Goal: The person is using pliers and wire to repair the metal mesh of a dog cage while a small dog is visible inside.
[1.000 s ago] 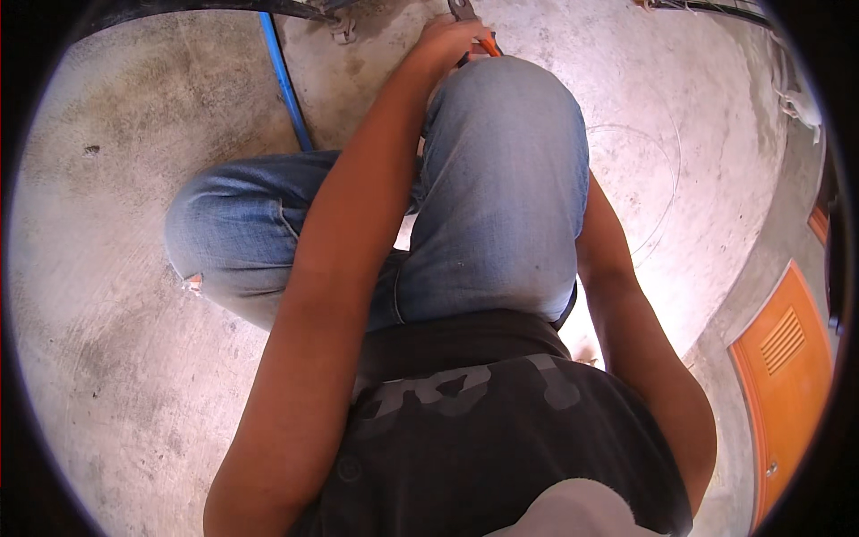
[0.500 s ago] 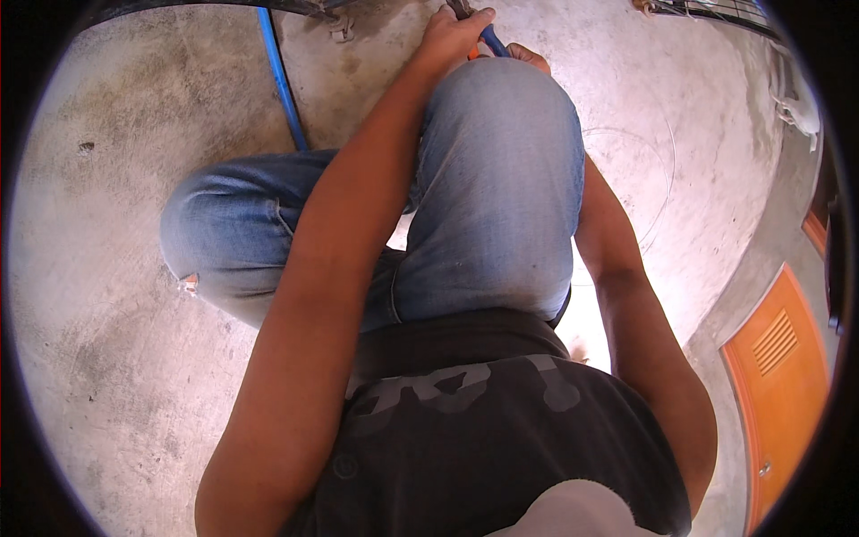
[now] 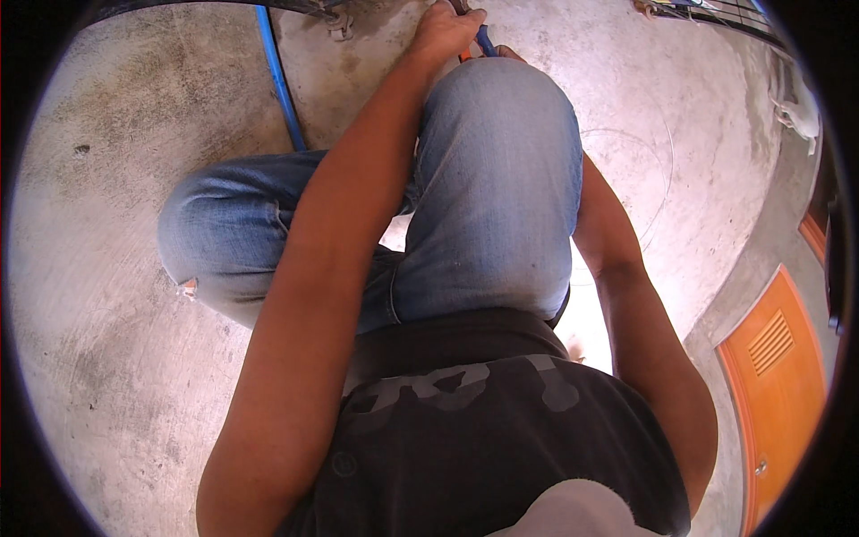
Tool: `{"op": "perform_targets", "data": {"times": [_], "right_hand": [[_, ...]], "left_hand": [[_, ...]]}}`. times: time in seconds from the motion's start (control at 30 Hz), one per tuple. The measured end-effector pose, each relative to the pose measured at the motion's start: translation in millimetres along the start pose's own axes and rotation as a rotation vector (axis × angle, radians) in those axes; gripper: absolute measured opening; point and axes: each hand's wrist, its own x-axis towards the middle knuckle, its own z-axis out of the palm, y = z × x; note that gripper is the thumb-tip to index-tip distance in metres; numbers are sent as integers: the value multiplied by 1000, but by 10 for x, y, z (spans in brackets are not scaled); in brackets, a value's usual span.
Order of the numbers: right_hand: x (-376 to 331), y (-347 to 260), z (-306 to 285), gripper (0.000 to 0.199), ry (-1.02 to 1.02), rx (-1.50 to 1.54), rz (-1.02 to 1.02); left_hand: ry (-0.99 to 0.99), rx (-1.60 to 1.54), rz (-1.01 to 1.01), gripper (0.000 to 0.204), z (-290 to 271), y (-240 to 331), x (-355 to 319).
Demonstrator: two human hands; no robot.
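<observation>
I crouch on a concrete floor with my knees in blue jeans filling the middle. My left hand (image 3: 445, 31) reaches past my raised knee to the top edge and closes around a tool with blue and orange handles (image 3: 483, 42). My right forearm runs down behind the knee. Just a sliver of my right hand (image 3: 510, 52) peeks above the knee beside the tool, and its fingers are hidden.
A blue pipe (image 3: 280, 85) runs across the concrete floor (image 3: 98, 224) at the upper left. An orange door (image 3: 778, 376) stands at the lower right, beside a grey wall. Wires and metal bars (image 3: 707, 11) lie at the top right. A thin wire loop (image 3: 658, 170) rests on the floor.
My left hand has stayed at the top edge on the tool; the blue handle now shows more beside the orange one. The view has shifted slightly.
</observation>
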Motion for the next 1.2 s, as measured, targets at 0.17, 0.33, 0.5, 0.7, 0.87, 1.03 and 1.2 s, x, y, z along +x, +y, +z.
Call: {"op": "perform_targets", "data": {"times": [0.17,0.33,0.5,0.7,0.87,1.03,1.2], "right_hand": [[16,-17,87,15,-16,-11,-35],[-28,52,52,16,-6,-25,-49],[-23,-40,71,16,-16,-38,-99],[-57,177,-51,17,24,-63,-91],[-26,111,1,18,10,-84,-137],[-13,120,-78,18,19,-112,-164],[-35,154,-149,19,24,-143,-185]], "left_hand": [[-32,97,1,52,-80,19,35],[-60,-267,-192,64,-42,5,54],[135,-111,7,52,-44,-249,271],[57,-50,-75,60,42,-27,65],[199,-107,-7,61,25,-64,32],[171,186,-20,79,185,88,-80],[155,306,57,91,127,-63,17]]}}
